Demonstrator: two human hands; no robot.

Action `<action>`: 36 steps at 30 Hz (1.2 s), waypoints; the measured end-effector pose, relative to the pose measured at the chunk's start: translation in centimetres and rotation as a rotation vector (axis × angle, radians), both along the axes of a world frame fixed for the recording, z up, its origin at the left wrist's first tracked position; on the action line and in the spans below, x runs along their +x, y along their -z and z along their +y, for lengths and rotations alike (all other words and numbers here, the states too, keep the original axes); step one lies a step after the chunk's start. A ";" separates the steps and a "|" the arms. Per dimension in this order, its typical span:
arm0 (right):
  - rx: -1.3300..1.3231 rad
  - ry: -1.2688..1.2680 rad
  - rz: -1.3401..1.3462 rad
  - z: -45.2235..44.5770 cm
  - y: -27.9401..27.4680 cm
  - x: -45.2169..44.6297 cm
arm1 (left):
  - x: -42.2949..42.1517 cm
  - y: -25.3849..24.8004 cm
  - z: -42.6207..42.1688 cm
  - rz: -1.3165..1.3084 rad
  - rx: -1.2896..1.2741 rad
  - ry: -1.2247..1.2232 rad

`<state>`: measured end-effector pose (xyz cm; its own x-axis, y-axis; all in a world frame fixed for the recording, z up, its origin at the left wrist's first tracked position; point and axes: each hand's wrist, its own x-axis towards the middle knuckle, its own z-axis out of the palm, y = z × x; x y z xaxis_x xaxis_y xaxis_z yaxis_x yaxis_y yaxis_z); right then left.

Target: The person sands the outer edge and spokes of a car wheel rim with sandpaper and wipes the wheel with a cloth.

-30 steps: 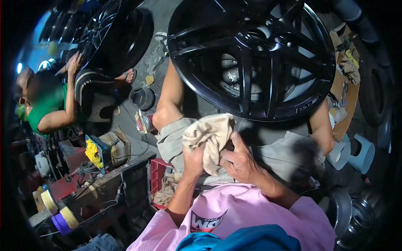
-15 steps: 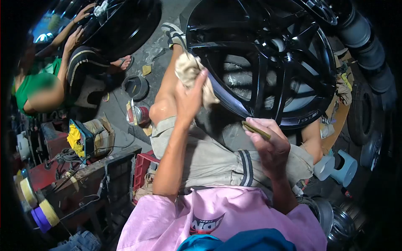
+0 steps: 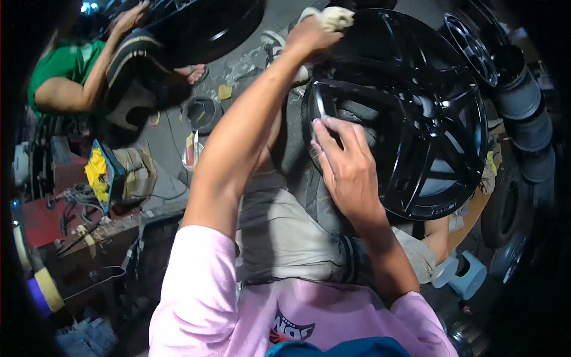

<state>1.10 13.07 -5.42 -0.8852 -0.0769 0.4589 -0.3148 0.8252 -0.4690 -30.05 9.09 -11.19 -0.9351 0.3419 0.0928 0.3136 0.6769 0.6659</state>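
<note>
A large glossy black spoked wheel rim (image 3: pixel 416 119) is tilted in front of my knees. My left hand (image 3: pixel 309 37) is stretched out past the rim's upper left edge, closed around a crumpled cream rag (image 3: pixel 336 19). At the rim's left side my right hand (image 3: pixel 348 163) is turned back-up, its bent fingertips at the edge beside a bright reflection. Its fingers are drawn together, and whatever lies under them is hidden.
A co-worker in a green top (image 3: pixel 68 71) sits at upper left by another black rim (image 3: pixel 208 30). A round dark container (image 3: pixel 202 114) and an open can (image 3: pixel 191 152) stand on the floor. Stacked rims (image 3: pixel 520 113) line the right, above a light-blue stool (image 3: pixel 470 276).
My left hand has swung up and away with the rag. My right hand has turned over and moved up-left to the rim's edge; the olive-brown folded strip it held is out of sight.
</note>
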 end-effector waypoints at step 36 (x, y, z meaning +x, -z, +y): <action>0.297 -0.084 -0.030 2.2 0.1 -1.5 | -2.2 3.5 1.0 -0.053 0.225 0.029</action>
